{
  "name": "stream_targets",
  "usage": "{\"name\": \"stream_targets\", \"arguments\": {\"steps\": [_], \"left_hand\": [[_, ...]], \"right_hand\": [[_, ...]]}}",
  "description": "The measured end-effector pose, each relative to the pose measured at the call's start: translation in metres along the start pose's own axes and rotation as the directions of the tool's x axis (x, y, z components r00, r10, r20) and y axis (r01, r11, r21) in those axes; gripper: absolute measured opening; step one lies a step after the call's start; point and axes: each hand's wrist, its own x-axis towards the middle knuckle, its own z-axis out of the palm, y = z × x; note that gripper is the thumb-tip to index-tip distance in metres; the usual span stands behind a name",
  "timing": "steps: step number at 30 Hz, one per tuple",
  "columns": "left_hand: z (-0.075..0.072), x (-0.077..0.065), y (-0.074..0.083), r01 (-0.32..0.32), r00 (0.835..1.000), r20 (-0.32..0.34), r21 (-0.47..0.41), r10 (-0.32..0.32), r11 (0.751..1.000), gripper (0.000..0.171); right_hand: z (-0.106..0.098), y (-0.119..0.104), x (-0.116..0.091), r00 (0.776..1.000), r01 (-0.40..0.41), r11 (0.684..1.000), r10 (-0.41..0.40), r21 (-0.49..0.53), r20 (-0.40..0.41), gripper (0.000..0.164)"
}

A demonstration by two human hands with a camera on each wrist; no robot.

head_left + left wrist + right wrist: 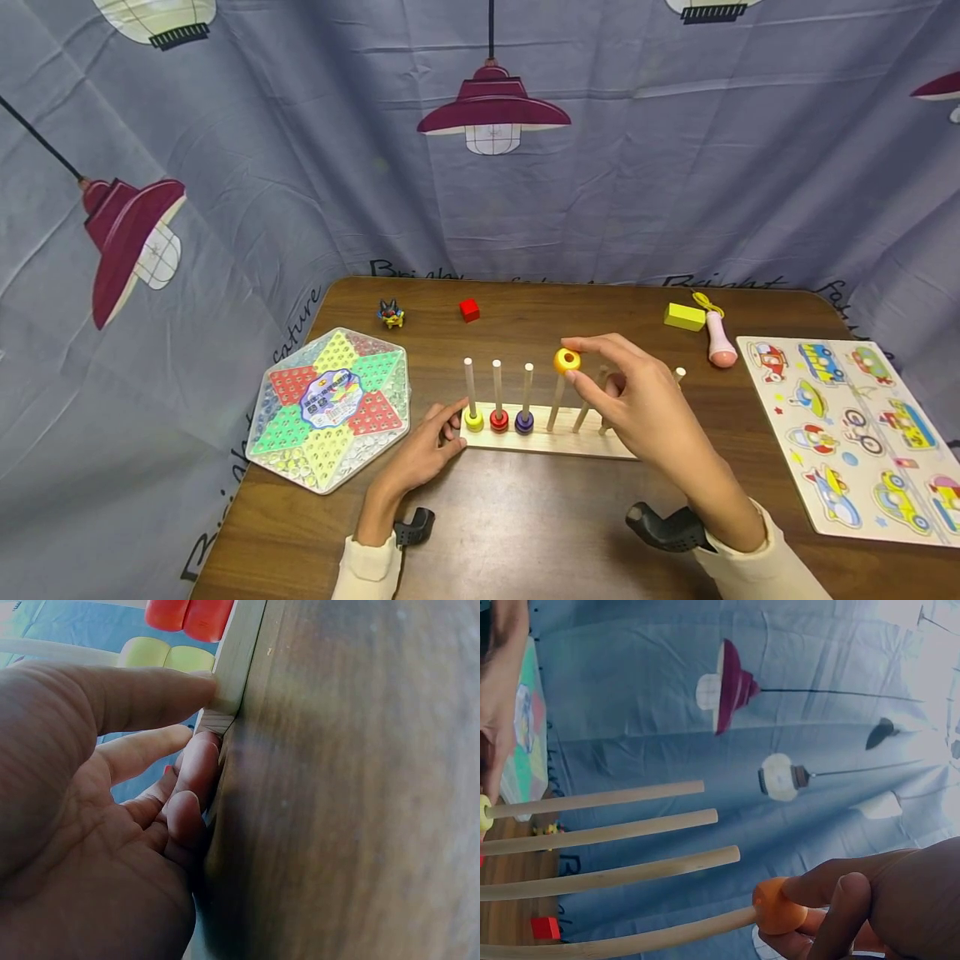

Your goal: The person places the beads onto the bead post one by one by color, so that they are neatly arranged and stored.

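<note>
A wooden peg board (551, 442) with several upright pegs lies across the table. Yellow beads (473, 420), red beads (498, 421) and purple beads (524, 423) sit low on its three leftmost pegs. My left hand (417, 457) holds the board's left end, with the thumb along the near side in the left wrist view. Between thumb and fingertips my right hand (660, 408) pinches an orange bead (774, 909), its hole at the tip of the fourth peg (667, 936). That hand covers part of the pegs on the right.
A Chinese checkers board (327, 408) lies left, a picture puzzle board (795, 467) right. Toward the back are a small toy figure (391, 313), a red cube (469, 311), a yellow block (684, 317) and a pink handle with a yellow cord (720, 343). Curtains (600, 208) enclose the table.
</note>
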Motion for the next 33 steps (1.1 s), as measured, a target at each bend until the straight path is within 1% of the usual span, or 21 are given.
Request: {"name": "stream_targets", "arguments": {"steps": [8, 14, 17, 24, 27, 29, 31, 33], "left_hand": [[0.0, 0.0, 0.0, 0.002, 1.0, -0.002, 0.0, -0.002, 1.0, 0.06], [0.0, 0.0, 0.0, -0.001, 1.0, -0.006, -0.003, 0.001, 1.0, 0.06], [0.0, 0.0, 0.0, 0.003, 1.0, -0.004, -0.005, -0.003, 1.0, 0.06], [0.0, 0.001, -0.001, -0.001, 1.0, -0.007, -0.002, 0.001, 1.0, 0.06], [-0.001, 0.001, -0.001, -0.005, 1.0, -0.006, 0.004, 0.005, 1.0, 0.06], [-0.001, 0.001, -0.001, -0.006, 1.0, 0.0, 0.003, 0.006, 1.0, 0.06], [-0.002, 0.001, -0.001, -0.006, 1.0, 0.006, 0.001, 0.006, 1.0, 0.06], [-0.002, 0.001, -0.001, -0.004, 1.0, 0.01, -0.002, 0.004, 1.0, 0.06]], "right_hand": [[0.004, 0.002, -0.001, 1.0, 0.016, 1.0, -0.016, 0.0, -0.005, 0.033], [0.004, 0.0, -0.003, 0.999, 0.026, 0.998, -0.028, -0.061, -0.038, 0.043], [0.003, -0.002, -0.003, 0.999, 0.019, 0.997, -0.022, -0.075, -0.047, 0.046], [-0.007, -0.007, -0.005, 0.998, 0.013, 0.998, -0.016, -0.059, -0.059, 0.048], [-0.015, -0.006, -0.007, 0.994, 0.031, 0.999, -0.035, -0.04, -0.102, 0.049], [-0.022, -0.004, -0.01, 0.987, 0.046, 0.998, -0.051, -0.039, -0.155, 0.051], [-0.03, 0.0, -0.012, 0.977, 0.044, 0.999, -0.046, -0.016, -0.207, 0.05], [-0.037, 0.005, -0.015, 0.966, 0.017, 1.0, -0.015, 0.006, -0.258, 0.048]]}}
